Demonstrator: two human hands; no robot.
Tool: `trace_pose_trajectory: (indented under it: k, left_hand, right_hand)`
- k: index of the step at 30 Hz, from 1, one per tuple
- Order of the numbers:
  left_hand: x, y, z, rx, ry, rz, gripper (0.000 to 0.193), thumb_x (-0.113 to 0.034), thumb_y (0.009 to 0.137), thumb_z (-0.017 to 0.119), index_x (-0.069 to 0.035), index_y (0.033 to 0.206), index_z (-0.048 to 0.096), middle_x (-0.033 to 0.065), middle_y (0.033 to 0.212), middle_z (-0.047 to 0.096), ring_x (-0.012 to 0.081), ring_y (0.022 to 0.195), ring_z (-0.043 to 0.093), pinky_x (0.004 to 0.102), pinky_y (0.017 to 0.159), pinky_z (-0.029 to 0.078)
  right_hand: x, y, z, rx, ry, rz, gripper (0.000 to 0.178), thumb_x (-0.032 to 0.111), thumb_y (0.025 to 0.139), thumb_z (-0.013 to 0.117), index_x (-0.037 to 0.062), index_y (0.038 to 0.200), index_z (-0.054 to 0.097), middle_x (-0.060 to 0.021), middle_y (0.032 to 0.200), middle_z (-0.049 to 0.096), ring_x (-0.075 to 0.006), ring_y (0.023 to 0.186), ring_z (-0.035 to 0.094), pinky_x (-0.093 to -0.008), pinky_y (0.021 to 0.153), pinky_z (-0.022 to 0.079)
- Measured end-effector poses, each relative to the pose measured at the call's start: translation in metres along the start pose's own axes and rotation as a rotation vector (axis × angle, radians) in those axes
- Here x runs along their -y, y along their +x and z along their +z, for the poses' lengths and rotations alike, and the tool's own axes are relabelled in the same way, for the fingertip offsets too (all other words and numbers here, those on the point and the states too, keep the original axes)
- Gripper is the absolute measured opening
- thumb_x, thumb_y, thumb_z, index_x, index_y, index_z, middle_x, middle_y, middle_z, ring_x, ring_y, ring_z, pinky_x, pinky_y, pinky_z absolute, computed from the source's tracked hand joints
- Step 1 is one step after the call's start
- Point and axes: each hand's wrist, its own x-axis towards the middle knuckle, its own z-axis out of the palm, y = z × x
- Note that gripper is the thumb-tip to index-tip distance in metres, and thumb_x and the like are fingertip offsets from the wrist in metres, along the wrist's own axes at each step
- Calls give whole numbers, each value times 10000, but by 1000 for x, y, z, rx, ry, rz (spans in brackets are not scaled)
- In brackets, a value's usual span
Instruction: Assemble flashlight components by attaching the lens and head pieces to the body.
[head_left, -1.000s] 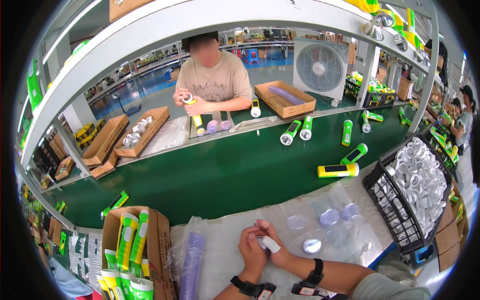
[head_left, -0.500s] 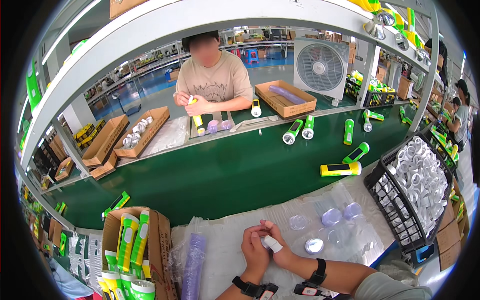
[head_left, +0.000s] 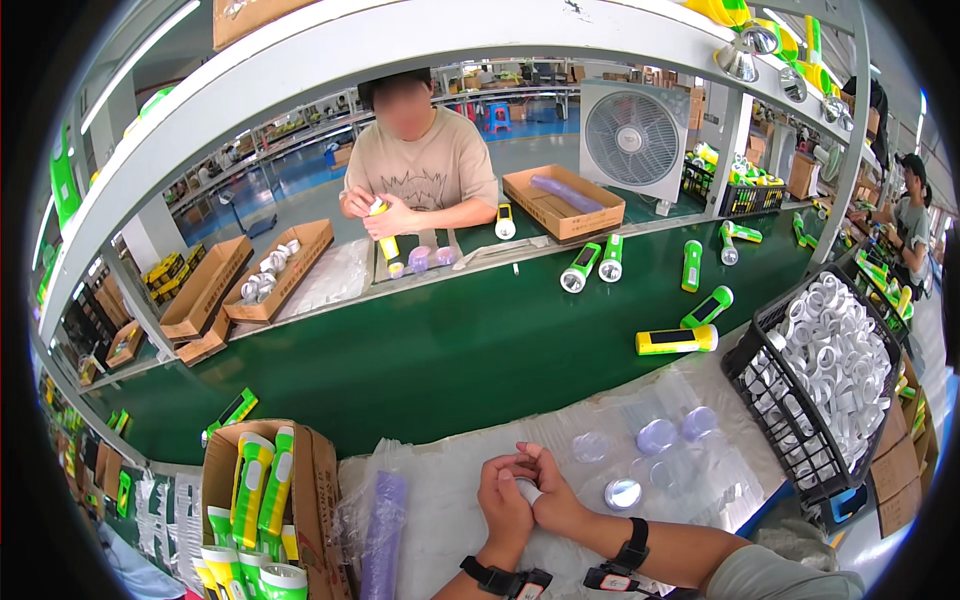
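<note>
My left hand (head_left: 503, 503) and my right hand (head_left: 556, 498) are cupped together above the plastic-covered bench. Between them they grip a white plastic ring (head_left: 527, 490), mostly hidden by the fingers and palms. To the right of my hands lies a shiny round reflector (head_left: 622, 494). Beyond it, clear round lenses with a lavender tint, among them one lens (head_left: 657, 437) and another lens (head_left: 699, 424), rest on the plastic sheet. Left of my hands is a long wrapped stack of lavender discs (head_left: 383, 535).
A carton (head_left: 325, 490) of green and yellow flashlights stands at the near left. On the right a black crate (head_left: 795, 425) holds many white rings. Several flashlights lie on the green conveyor belt (head_left: 450, 355). Across it, a co-worker (head_left: 420, 170) handles a yellow flashlight (head_left: 386, 240).
The white ring, which stuck out between my hands, is now mostly covered, with my right hand closed further over it. The whole view has shifted slightly.
</note>
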Motion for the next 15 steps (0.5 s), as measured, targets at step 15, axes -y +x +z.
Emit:
trace_pose_trajectory:
  k: [15]
  left_hand:
    - [-4, 6, 4, 2, -184, -55, 208, -120, 951, 361, 6, 992, 522, 105, 820, 622, 152, 750, 581, 282, 708, 463]
  right_hand:
    - [2, 4, -5, 2, -11, -17, 583, -51, 828, 528, 38, 1347, 279, -147, 1232, 441, -230, 1141, 470, -330, 1001, 359]
